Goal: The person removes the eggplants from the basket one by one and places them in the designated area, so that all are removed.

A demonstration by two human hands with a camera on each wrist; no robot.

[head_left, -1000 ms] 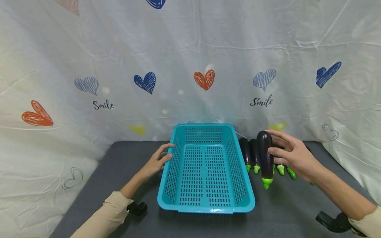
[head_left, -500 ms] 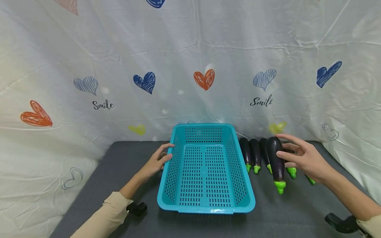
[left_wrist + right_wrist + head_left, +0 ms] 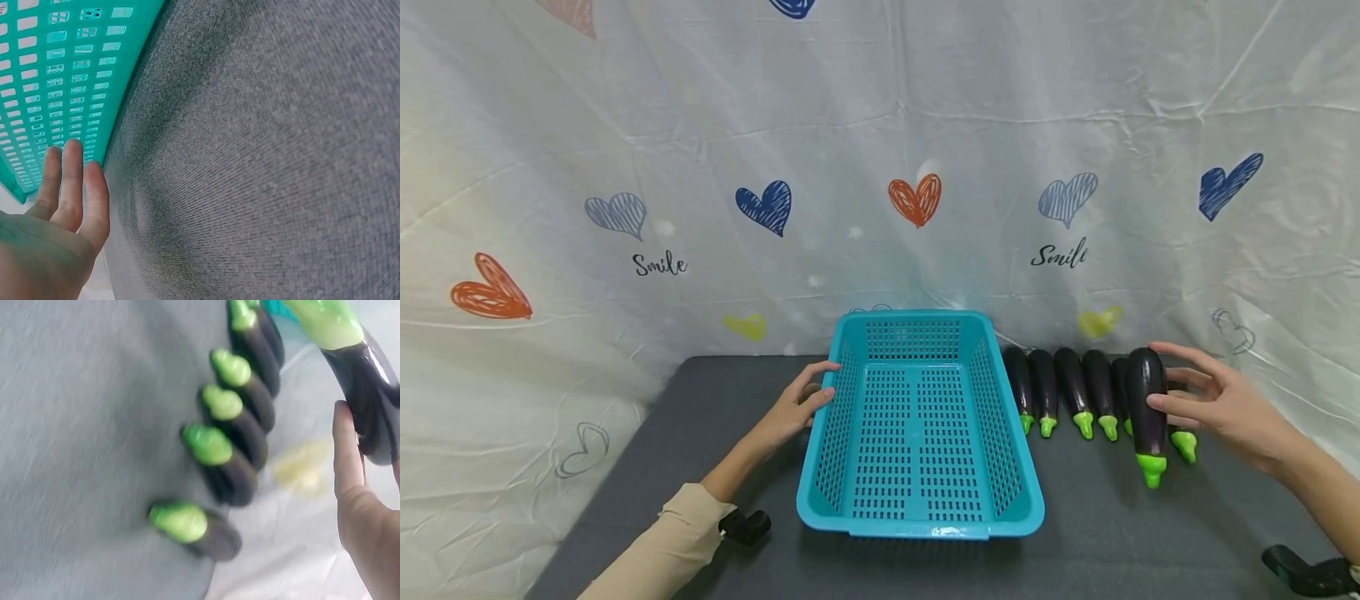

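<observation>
In the head view my left hand (image 3: 793, 405) holds the left rim of a turquoise plastic basket (image 3: 920, 528), thumb and index finger at the rim. The left wrist view shows three fingers (image 3: 72, 187) extended along the basket's slotted outer wall. My right hand (image 3: 1228, 408) pinches a dark purple eggplant (image 3: 1146, 400) between thumb and fingers, its bright green stem end pointing down toward me. This eggplant hangs over the right part of a row. In the right wrist view, the held eggplant (image 3: 369, 394) is raised above the others.
Several more eggplants, such as the leftmost one (image 3: 1017, 379), lie side by side right of the basket, stem ends toward me. The rightmost (image 3: 1184, 444) is partly covered by my hand. A dark grey cloth (image 3: 752, 467) covers the table; a white curtain (image 3: 850, 125) hangs behind.
My right hand has moved right along the row with the eggplant, from beside the basket toward the row's right end, uncovering eggplants behind it. My left hand and the basket have stayed put.
</observation>
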